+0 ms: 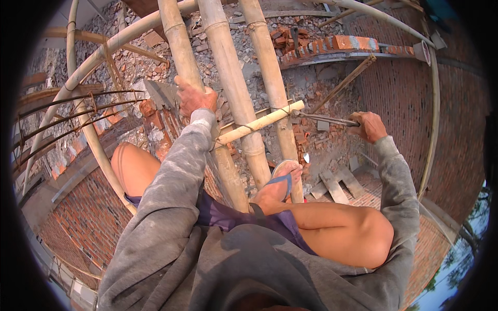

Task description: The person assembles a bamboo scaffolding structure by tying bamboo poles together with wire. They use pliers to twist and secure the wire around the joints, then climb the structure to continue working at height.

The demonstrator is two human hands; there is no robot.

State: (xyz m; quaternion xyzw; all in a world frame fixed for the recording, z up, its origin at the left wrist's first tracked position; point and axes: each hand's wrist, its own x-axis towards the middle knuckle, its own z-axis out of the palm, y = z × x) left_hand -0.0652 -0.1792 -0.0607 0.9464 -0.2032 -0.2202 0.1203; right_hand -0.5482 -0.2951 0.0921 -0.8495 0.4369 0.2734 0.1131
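Note:
My left hand (196, 98) is wrapped round the leftmost of three thick bamboo poles (179, 46), which run away from me. In my right hand (369, 127), closed on the handles, is a pair of long-handled metal pincers (332, 119). Their jaws reach toward the right bamboo pole (265, 62), just by the end of a short bamboo crosspiece (259, 124). Thin dark ties bind this crosspiece over the middle bamboo pole (228, 67) and its neighbours. Whether the jaws bite on a tie is too small to tell.
My sandalled foot (285, 181) rests on the poles. Far below lies brick rubble (218, 62). Bent rebar (78, 111) juts in at left, beside a curved bamboo rail (119, 39). A brick wall (402, 103) stands at right, near a slanting wooden prop (342, 85).

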